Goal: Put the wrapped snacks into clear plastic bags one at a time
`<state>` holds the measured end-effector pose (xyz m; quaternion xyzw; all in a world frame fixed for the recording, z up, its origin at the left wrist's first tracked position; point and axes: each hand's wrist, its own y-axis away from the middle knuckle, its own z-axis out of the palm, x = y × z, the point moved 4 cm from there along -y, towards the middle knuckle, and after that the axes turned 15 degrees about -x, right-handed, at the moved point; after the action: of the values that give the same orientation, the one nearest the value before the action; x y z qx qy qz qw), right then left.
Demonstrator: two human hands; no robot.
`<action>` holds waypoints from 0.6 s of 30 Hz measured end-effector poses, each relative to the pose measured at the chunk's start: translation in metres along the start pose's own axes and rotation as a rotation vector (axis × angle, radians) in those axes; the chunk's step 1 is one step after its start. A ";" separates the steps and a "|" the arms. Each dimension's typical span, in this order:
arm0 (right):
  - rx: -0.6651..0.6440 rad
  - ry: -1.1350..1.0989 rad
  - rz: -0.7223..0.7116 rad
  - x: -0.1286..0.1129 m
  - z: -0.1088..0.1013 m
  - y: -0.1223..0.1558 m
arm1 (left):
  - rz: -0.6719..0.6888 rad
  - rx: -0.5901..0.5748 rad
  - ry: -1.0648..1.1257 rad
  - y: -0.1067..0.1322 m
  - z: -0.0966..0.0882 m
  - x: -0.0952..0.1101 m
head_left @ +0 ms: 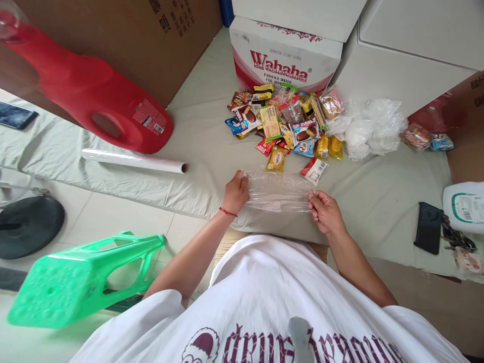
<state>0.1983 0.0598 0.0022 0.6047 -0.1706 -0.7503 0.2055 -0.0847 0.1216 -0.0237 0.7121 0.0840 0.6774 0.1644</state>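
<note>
A thin sheet of clear plastic film (pixel 280 196) is stretched between my two hands, low over the cloth and close to my body. My left hand (pixel 237 191) pinches its left end, the fingers closed. At the other end my right hand (pixel 325 210) grips the film between thumb and fingers. Just beyond the film lies a heap of small wrapped snacks (pixel 270 121). Nearest to the film are a yellow packet (pixel 277 159) and a red and white packet (pixel 314 171). Crumpled clear plastic (pixel 372 130) is piled to the right of the snacks.
A white roll (pixel 134 160) lies by a large red jug (pixel 109 101) on the left. Behind the snacks stands a Wahaha carton (pixel 283 55). A black phone (pixel 428 228) and keys (pixel 457 234) are at right. A green stool (pixel 86 277) is on the floor.
</note>
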 end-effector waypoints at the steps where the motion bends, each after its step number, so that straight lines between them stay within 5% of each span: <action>1: -0.024 0.012 0.035 0.000 -0.002 0.000 | -0.045 -0.057 0.035 -0.004 -0.002 0.002; 5: 0.004 -0.027 0.032 0.001 -0.006 -0.005 | -0.220 -0.263 0.158 -0.014 -0.005 0.008; 9: 0.051 -0.186 -0.044 0.007 0.004 -0.011 | -0.310 -0.463 0.492 0.008 0.007 0.011; 12: 0.071 -0.305 -0.054 0.011 0.017 -0.012 | -0.273 -0.335 0.693 0.038 0.015 0.006; 18: 0.081 -0.311 -0.065 0.017 0.034 -0.008 | -0.317 -0.034 0.546 0.070 0.027 -0.014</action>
<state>0.1614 0.0576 -0.0090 0.4944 -0.2107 -0.8336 0.1278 -0.0660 0.0484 -0.0135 0.4792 0.2234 0.8107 0.2513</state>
